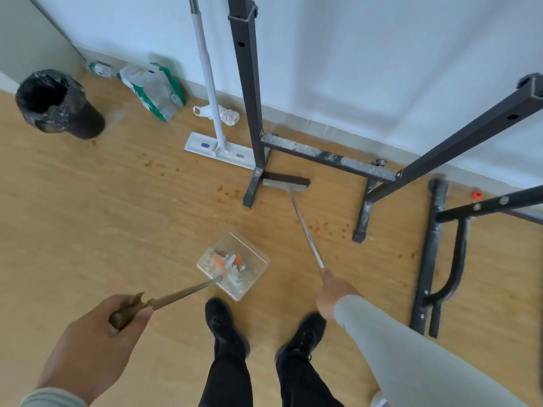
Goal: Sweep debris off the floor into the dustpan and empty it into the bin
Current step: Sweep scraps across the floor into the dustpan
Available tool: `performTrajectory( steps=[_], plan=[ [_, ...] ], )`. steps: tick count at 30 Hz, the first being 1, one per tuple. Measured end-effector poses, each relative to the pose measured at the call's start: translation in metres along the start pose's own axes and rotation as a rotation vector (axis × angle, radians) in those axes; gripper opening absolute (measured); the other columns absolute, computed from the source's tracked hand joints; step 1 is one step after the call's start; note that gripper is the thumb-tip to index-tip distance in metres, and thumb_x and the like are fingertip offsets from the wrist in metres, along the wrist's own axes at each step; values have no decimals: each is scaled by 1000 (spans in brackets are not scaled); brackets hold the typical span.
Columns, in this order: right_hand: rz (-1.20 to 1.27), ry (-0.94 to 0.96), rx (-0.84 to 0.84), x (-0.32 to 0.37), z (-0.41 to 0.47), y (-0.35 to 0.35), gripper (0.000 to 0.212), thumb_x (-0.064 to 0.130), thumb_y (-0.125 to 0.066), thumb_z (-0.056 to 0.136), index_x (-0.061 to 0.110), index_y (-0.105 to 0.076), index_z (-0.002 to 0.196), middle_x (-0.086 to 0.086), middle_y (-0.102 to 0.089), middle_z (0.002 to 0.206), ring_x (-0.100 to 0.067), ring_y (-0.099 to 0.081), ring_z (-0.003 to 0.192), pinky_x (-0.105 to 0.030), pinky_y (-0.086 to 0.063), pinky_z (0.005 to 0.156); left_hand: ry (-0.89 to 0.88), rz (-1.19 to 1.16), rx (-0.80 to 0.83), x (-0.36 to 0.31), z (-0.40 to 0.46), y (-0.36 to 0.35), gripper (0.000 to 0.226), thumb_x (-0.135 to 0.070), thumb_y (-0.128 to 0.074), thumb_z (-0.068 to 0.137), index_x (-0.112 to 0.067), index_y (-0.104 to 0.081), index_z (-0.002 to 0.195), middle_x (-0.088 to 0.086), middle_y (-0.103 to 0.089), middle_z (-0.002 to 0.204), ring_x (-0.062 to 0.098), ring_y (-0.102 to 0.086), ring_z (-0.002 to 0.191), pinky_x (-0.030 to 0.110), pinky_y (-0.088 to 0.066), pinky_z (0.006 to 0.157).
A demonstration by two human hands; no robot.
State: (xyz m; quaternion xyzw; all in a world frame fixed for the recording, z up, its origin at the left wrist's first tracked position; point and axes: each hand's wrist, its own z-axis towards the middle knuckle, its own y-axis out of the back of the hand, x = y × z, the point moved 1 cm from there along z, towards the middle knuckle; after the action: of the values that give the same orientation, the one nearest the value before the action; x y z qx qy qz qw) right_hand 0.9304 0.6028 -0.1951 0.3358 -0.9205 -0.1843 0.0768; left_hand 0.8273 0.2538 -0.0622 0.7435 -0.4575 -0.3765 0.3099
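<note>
Left hand (97, 342) grips the brown handle of a clear plastic dustpan (235, 265) holding white and orange scraps; right hand (332, 295) grasps the metal-shafted, dark-bristled broom (286, 183) ahead

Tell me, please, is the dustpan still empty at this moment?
No, the clear dustpan already holds white and orange scraps, while the left hand grips its handle.
</note>
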Motion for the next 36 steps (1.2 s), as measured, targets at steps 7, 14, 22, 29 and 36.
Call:
performTrajectory(
  steps=[7, 14, 22, 29, 36],
  plan=[
    [-165, -39, 200, -83, -106, -68, 83, 8, -35, 94, 37, 5, 161, -2, -56, 132, -20, -60, 119, -33, -47, 102, -17, 76, -21, 25, -6, 58, 13, -46, -72, 86, -37, -63, 83, -4, -71, 72, 28, -65, 75, 42, -53, 75],
    [-17, 27, 137, -102, -186, -51, 45, 21, -35, 104, 35, -44, 145, 7, -67, 106, -13, -68, 93, -21, -52, 73, -38, 186, -68, 76, 16, 126, 27, -51, -75, 84, -26, -68, 91, 4, -69, 67, 34, -64, 69, 48, -55, 74],
    [34, 89, 37, 69, -145, -83, 64, 8, -35, 98, 38, -31, 154, -3, -65, 107, -19, -54, 66, -27, -44, 52, -195, 80, -55, 113, 92, 204, 47, -52, -79, 81, -16, -68, 108, 19, -71, 101, 42, -66, 95, 51, -51, 83],
    [-285, -29, 42, 133, -163, -156, 85, -1, -47, 90, 36, -19, 160, 6, -57, 90, -14, -54, 64, -27, -48, 56, -393, 306, 76, 124, 112, 211, 22, -39, -72, 91, -18, -66, 88, 5, -67, 77, 29, -60, 73, 42, -50, 71],
    [-147, -237, -46, 54, -221, -215, 84, 1, -39, 95, 47, -11, 159, 5, -60, 105, -11, -63, 82, -20, -51, 62, -477, 341, 174, 144, 126, 204, 19, -41, -70, 92, -23, -68, 99, 2, -67, 82, 27, -61, 77, 38, -50, 72]
  ],
)
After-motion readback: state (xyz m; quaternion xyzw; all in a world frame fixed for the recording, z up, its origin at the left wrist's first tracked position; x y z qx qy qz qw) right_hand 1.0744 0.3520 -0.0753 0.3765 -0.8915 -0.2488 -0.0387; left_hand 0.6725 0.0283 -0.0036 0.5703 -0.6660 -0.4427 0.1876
